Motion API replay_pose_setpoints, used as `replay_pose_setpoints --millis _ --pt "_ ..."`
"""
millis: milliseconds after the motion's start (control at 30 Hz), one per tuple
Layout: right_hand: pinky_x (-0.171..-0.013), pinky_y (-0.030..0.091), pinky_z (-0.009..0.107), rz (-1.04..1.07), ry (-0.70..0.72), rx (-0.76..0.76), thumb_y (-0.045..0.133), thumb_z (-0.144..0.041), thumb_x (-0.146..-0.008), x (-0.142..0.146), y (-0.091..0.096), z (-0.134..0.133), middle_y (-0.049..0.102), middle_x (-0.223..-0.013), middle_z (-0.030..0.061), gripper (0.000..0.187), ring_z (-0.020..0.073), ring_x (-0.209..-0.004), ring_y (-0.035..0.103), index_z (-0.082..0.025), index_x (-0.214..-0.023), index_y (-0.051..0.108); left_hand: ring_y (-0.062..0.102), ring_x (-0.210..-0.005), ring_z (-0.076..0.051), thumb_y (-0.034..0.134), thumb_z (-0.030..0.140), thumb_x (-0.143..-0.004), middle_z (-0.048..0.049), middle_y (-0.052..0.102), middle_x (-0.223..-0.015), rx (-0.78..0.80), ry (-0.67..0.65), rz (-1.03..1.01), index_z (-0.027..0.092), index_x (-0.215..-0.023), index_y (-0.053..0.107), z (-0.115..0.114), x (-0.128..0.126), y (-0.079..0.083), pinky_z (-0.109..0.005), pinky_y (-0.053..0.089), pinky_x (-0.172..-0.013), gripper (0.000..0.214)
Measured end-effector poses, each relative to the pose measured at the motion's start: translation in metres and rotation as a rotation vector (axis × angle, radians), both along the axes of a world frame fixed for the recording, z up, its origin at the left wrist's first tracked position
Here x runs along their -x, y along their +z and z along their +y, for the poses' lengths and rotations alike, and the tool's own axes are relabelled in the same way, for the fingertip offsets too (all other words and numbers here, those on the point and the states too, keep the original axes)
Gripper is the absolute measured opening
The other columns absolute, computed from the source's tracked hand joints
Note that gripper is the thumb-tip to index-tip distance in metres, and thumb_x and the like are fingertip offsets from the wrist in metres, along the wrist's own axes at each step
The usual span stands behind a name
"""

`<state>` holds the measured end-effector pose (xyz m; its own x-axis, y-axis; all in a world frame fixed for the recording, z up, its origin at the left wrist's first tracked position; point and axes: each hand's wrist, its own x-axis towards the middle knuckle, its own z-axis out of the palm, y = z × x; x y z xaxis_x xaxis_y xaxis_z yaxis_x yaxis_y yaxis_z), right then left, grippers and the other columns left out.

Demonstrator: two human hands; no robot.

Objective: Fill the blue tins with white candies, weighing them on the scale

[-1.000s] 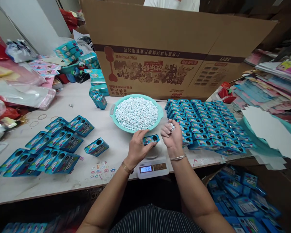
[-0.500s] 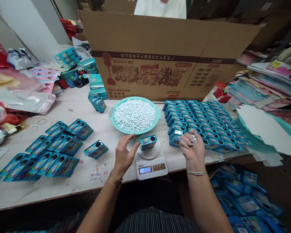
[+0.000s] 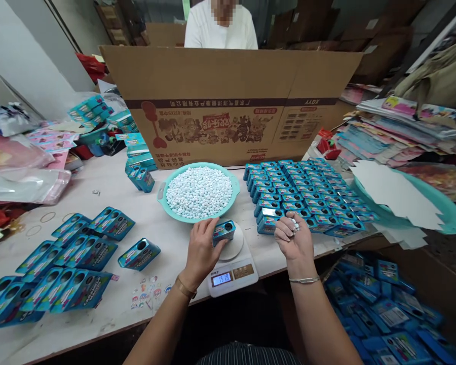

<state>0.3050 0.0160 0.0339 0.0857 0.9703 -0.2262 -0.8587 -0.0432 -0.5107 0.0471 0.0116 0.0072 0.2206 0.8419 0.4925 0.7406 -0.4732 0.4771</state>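
Observation:
My left hand (image 3: 203, 246) is closed round the left end of a small blue box (image 3: 225, 230) with a dark round hole in its top. The box is over the left part of the plate of a white digital scale (image 3: 233, 276), whose display seems to read 151.9. I cannot tell whether its base still touches the plate. My right hand (image 3: 294, 235), palm up with curled fingers, holds several small white candies (image 3: 295, 223) in front of the packed rows of boxes. Behind the scale stands a turquoise basin (image 3: 161, 195) full of similar candies.
Rows of blue boxes (image 3: 300, 192) stand at right, more boxes (image 3: 76, 248) at left, and a single box (image 3: 139, 253) nearer the scale. A large carton (image 3: 220, 76) stands along the back, with a person (image 3: 220, 30) behind it. Many boxes (image 3: 387, 304) lie piled low at right.
My left hand has moved in and closed on the box, which has shifted left on the scale. The reading dropped slightly from 152.3. My right hand still holds the candies.

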Motion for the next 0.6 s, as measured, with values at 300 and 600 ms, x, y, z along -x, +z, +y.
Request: replay_pose_setpoints --millis 300,600 --pt "-0.032 0.023 0.014 0.008 0.032 0.055 0.065 -0.027 -0.082 0.031 -0.002 0.004 0.030 -0.048 -0.0118 0.018 0.0053 -0.036 0.026 -0.022 -0.076 0.048 0.056 -0.109 -0.027 0.068 0.028 -0.085 -0.0106 0.062 -0.116 -0.050 0.009 -0.108 0.022 -0.130 0.055 -0.003 -0.006 0.011 -0.045 0.050 -0.096 0.047" --pt "-0.033 0.016 0.012 -0.092 0.263 0.111 0.072 -0.039 -0.076 0.091 -0.007 -0.007 0.031 -0.048 -0.0125 0.027 0.0025 -0.037 0.018 -0.019 -0.077 0.053 0.064 -0.085 -0.016 0.061 0.022 -0.089 -0.0055 0.067 -0.098 0.160 -0.181 -0.367 0.020 -0.112 0.064 -0.005 -0.025 0.050 -0.030 0.055 -0.078 0.023"
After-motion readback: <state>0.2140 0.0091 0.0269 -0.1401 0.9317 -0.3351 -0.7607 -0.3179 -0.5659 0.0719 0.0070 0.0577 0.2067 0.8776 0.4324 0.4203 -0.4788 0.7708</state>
